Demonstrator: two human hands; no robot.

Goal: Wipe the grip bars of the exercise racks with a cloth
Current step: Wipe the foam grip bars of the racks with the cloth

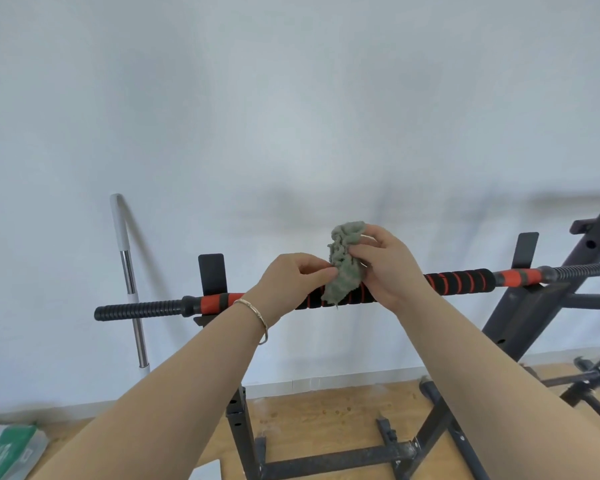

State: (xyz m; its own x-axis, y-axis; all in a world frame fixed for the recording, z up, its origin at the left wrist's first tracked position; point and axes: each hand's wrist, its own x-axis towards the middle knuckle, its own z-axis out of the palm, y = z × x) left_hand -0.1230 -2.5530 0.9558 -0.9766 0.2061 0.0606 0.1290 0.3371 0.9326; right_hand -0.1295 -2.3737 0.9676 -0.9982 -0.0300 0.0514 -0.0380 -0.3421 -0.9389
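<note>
Cloth: grey-green rag (343,268), bunched, draped over the bar between the two hands; lower end hangs in front of the foam.
Grip bar: black foam with red spiral stripes (465,282), lying across the rack cradles, passing under both hands; ribbed black ends reach out past each wrist.
Right hand: (385,268) fingers curled round the rag's upper part, palm side against the bar.
Left hand: (291,277) thumb and fingertips pinching the rag's left edge; bracelet (257,318) on the wrist.
Rack: black steel frame (243,431) below the forearms, on wood floor.
Second rack: (534,306) right of the right arm.
Pole: white and chrome (130,278), leaning on the wall, left of the left hand.
Bag: green and white (11,448), on the floor beside the left elbow.
</note>
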